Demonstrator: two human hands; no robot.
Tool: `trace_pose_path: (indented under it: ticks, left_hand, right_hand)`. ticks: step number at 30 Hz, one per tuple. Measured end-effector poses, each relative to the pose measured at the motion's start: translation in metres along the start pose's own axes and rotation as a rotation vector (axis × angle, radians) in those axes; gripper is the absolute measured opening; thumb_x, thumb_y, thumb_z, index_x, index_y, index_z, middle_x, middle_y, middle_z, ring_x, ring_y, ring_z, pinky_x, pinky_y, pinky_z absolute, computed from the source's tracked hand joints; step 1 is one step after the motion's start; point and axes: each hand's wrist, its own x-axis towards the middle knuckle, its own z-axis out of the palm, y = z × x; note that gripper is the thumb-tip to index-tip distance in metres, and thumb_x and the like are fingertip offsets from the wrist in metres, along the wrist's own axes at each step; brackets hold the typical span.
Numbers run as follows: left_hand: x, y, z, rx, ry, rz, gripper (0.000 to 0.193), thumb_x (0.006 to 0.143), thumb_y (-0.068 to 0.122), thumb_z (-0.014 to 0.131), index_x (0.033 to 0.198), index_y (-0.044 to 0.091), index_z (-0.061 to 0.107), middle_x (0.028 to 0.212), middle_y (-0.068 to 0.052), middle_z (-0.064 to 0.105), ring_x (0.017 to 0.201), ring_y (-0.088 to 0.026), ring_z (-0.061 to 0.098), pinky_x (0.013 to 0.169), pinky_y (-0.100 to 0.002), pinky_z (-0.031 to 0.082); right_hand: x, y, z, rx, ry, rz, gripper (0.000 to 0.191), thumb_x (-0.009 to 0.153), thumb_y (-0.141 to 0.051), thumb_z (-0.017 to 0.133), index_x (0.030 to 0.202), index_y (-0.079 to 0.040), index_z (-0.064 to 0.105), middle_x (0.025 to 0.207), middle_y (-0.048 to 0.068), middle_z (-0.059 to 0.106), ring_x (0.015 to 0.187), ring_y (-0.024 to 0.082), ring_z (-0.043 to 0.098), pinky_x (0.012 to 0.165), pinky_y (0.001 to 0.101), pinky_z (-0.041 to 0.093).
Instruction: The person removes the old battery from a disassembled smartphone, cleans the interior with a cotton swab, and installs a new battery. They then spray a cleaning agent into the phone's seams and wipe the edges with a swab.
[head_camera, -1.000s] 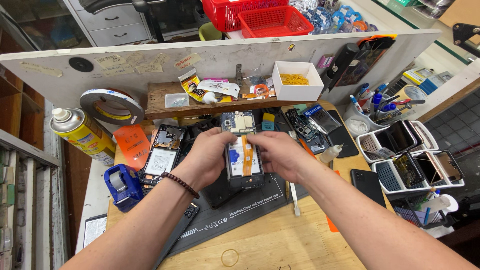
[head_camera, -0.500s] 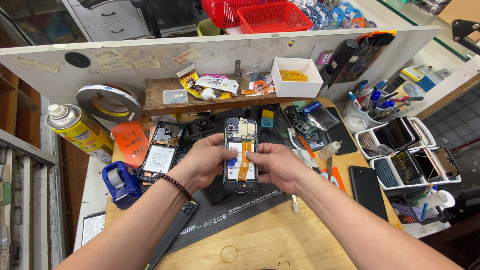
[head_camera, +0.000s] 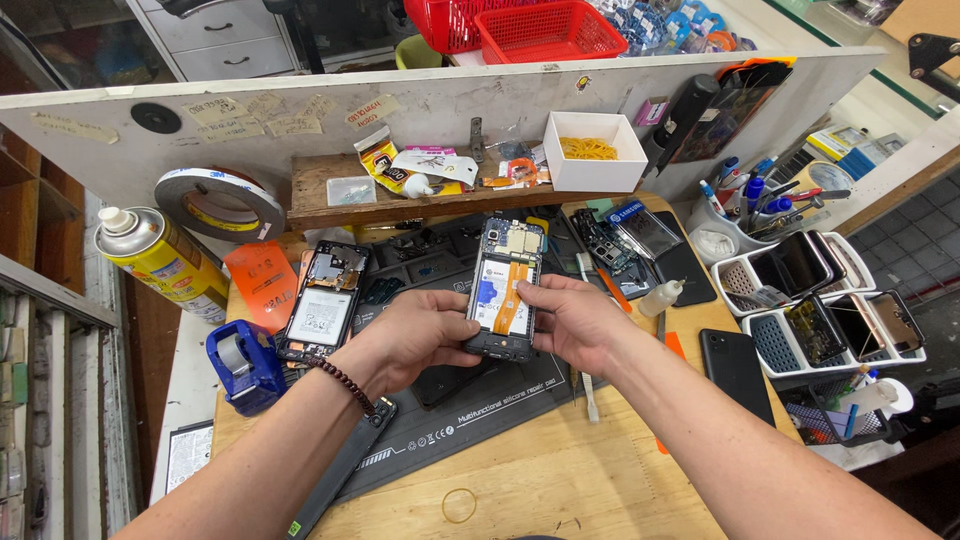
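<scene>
- Far left on the tabletop: yellow spray can, grey tape roll, blue tape dispenser, all well apart from the hands.
- Just left of the hands: second opened phone lying flat beside an orange card, untouched.
- Left hand clasping the lower left edge of the opened phone, thumb on the face, beaded bracelet at the wrist.
- Opened phone held between both hands, above the dark repair mat, back cover off, orange flex ribbon running down the middle.
- Long axis pointing away from the body, camera end far, bottom end near; tilted slightly to the right at the top.
- Right hand gripping the right edge, thumb tip resting on the ribbon; both hands about equally near.
- Hidden: lower right corner and underside of the phone behind palms and fingers; whether it rests on the mat or is lifted, cannot tell.
- Right side: black phone flat, white baskets of phones; small parts on the wooden shelf too small to make out.
</scene>
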Motion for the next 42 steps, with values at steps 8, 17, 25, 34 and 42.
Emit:
trace_pose_path:
  ticks: [8, 17, 25, 34, 42]
  left_hand:
    - [-0.005, 0.003, 0.001, -0.018, -0.003, 0.017, 0.026, 0.09, 0.004, 0.067, 0.115, 0.001, 0.069, 0.106, -0.009, 0.077, 0.092, -0.017, 0.073, 0.078, -0.032, 0.064]
    - [-0.008, 0.003, -0.005, -0.059, -0.017, 0.0, 0.032, 0.09, 0.002, 0.066, 0.121, 0.0, 0.067, 0.109, -0.011, 0.075, 0.093, -0.018, 0.073, 0.081, -0.034, 0.064]
    - [-0.011, 0.003, -0.008, -0.052, -0.065, -0.002, 0.04, 0.088, -0.002, 0.066, 0.127, -0.002, 0.065, 0.11, -0.011, 0.074, 0.093, -0.017, 0.072, 0.082, -0.033, 0.064]
    - [-0.022, 0.018, -0.003, -0.101, -0.157, -0.05, 0.038, 0.098, 0.009, 0.051, 0.134, -0.001, 0.061, 0.118, -0.013, 0.074, 0.099, -0.02, 0.074, 0.086, -0.035, 0.063]
    - [-0.03, 0.024, 0.003, -0.08, -0.117, -0.075, 0.038, 0.101, 0.013, 0.042, 0.131, 0.001, 0.061, 0.12, -0.015, 0.074, 0.101, -0.026, 0.075, 0.084, -0.038, 0.062]
  right_hand:
    - [-0.004, -0.006, 0.001, 0.01, -0.03, -0.018, 0.018, 0.096, -0.02, 0.063, 0.109, -0.007, 0.065, 0.108, 0.008, 0.072, 0.098, 0.021, 0.071, 0.089, 0.0421, 0.059]
    - [-0.001, -0.003, 0.0, 0.019, -0.075, -0.03, 0.019, 0.098, -0.017, 0.061, 0.112, -0.005, 0.064, 0.109, 0.009, 0.071, 0.101, 0.021, 0.07, 0.091, 0.0421, 0.059]
    - [-0.008, -0.001, 0.008, 0.033, -0.04, 0.008, 0.028, 0.096, -0.027, 0.061, 0.116, -0.008, 0.065, 0.107, 0.006, 0.072, 0.098, 0.017, 0.07, 0.088, 0.0383, 0.058]
    - [-0.007, -0.003, 0.014, -0.006, -0.014, -0.071, 0.021, 0.093, -0.017, 0.067, 0.111, -0.007, 0.062, 0.107, 0.008, 0.072, 0.095, 0.019, 0.072, 0.083, 0.0381, 0.06]
    - [-0.008, -0.005, 0.014, 0.049, 0.012, -0.077, 0.023, 0.094, -0.016, 0.066, 0.114, -0.007, 0.061, 0.111, 0.007, 0.072, 0.099, 0.017, 0.072, 0.087, 0.0362, 0.061]
